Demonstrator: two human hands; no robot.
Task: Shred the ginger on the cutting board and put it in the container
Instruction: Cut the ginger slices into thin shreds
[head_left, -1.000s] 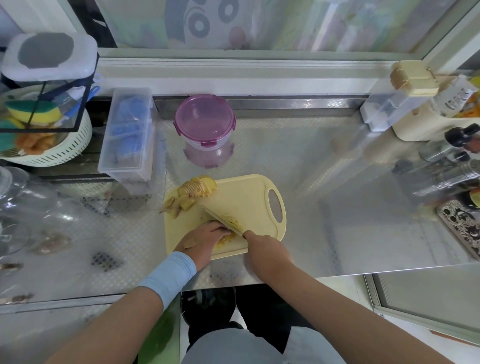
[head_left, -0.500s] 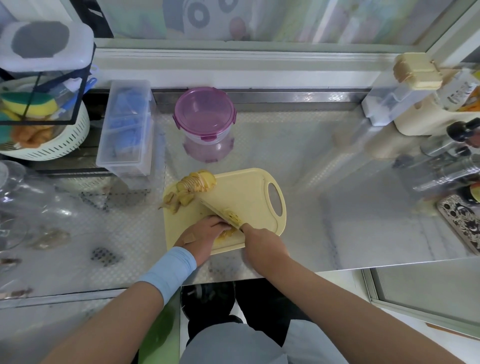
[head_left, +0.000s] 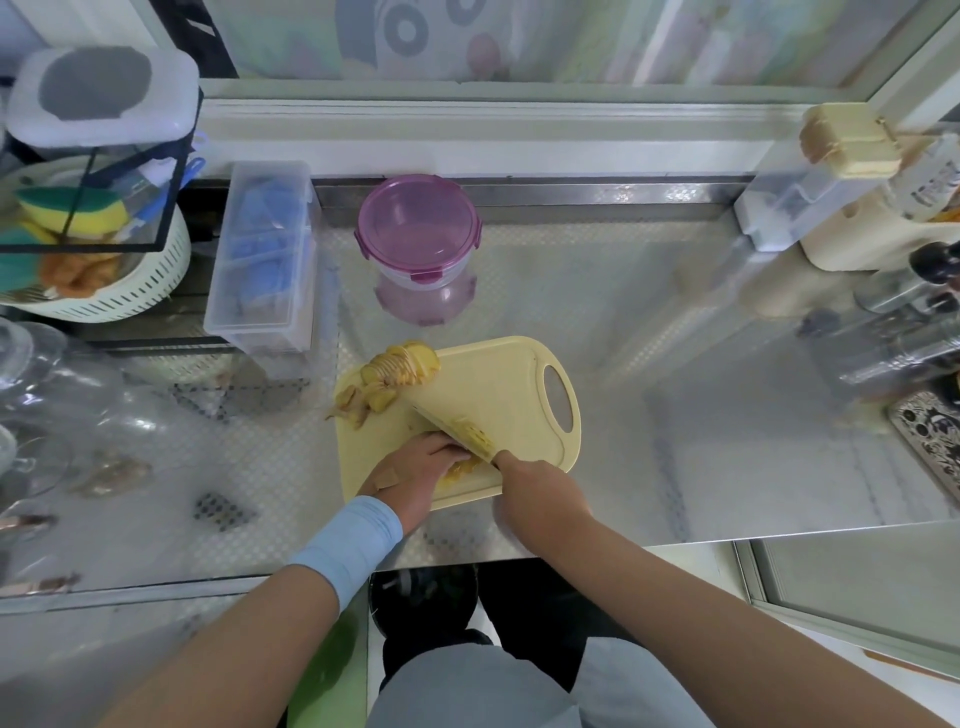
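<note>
Hardly shifted, right hand (head_left: 540, 493) grips knife (head_left: 452, 431); left hand (head_left: 415, 467) pins ginger (head_left: 462, 470).

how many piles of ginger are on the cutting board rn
2. One heap of ginger slices sits at the cutting board's far left corner; a small ginger pile lies near its front edge, between the left hand and the knife. More may be hidden under that hand.

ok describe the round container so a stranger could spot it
Start at the yellow cutting board in the middle. Just behind it stands a round container. Unlike the rectangular box on its left, it has a purple clip lid.
</note>
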